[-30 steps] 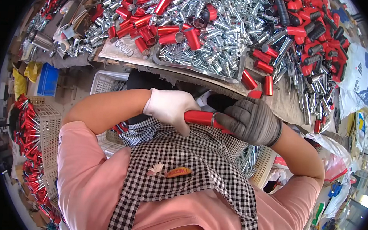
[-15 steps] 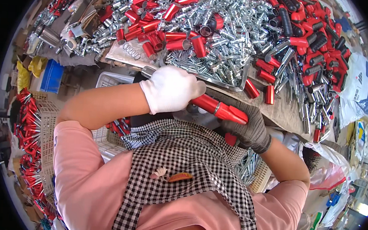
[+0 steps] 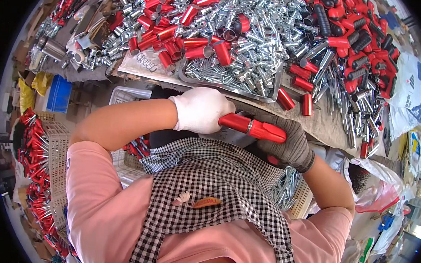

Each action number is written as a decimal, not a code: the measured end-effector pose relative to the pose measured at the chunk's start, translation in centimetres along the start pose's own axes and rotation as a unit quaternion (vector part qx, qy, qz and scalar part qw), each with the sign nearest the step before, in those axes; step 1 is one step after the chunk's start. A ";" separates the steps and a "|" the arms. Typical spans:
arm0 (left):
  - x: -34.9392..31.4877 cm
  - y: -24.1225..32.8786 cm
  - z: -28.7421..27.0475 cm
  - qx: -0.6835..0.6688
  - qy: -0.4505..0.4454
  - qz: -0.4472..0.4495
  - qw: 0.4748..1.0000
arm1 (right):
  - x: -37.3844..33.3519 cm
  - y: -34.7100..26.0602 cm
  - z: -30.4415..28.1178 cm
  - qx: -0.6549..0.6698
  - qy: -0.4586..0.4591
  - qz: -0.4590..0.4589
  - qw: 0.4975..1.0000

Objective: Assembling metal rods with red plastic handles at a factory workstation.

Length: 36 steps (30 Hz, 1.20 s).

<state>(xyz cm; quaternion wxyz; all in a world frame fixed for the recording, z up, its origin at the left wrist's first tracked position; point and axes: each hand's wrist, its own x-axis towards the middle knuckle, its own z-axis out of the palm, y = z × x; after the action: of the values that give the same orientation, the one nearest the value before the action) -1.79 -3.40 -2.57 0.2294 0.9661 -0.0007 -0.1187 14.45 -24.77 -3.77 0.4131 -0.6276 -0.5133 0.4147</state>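
Just before the desk [image 3: 327, 128], heaped with metal fittings [image 3: 260, 43], the fingers of your left hand [image 3: 202, 110] are grasping the red handle [image 3: 263, 131]; your right hand [image 3: 291, 145] is touching it, its fingers too hidden to tell. A blue bin [image 3: 58, 94] is standing leftward.

The metal tray [image 3: 251, 95] is lying at the near edge of the desk [image 3: 327, 123], carrying many silver fittings [image 3: 260, 62]. On the near side of this tray, the white-gloved left hand [image 3: 202, 110] is gripping the left end of a red tubular piece [image 3: 263, 131]. A silver ring [image 3: 250, 126] is circling this piece near its middle. The grey-gloved right hand [image 3: 294, 145] is touching the other end from behind, and the piece is partly covering its fingers. Right of the tray, loose red tubes [image 3: 285, 99] and red-and-black grips [image 3: 361, 40] are lying; left of it, a wire spring [image 3: 146, 61] is resting. Well nearer than the tray, a checked apron [image 3: 195, 181] is showing.
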 end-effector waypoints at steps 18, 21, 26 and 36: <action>-0.5 0.8 0.0 -0.033 -0.036 -0.026 0.998 | 0.8 0.3 -0.6 -0.400 -0.009 -0.281 0.872; -0.4 0.6 -0.2 -0.003 -0.041 -0.044 0.998 | 1.0 0.3 -0.3 -0.376 0.003 -0.279 0.884; -0.5 -0.2 -0.3 -0.044 -0.102 0.015 0.994 | 1.0 -0.5 -0.3 -0.493 0.007 -0.383 0.781; -0.9 0.9 1.1 -0.304 -0.299 -0.091 0.900 | 1.0 -1.4 -0.7 -0.508 -0.092 -0.454 0.726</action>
<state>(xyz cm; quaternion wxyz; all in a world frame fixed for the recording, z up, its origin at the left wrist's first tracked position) -2.92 -4.61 -2.94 0.4888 0.7644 0.0551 -0.4167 14.85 -23.64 -2.34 0.1223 -0.3943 -0.9064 -0.0896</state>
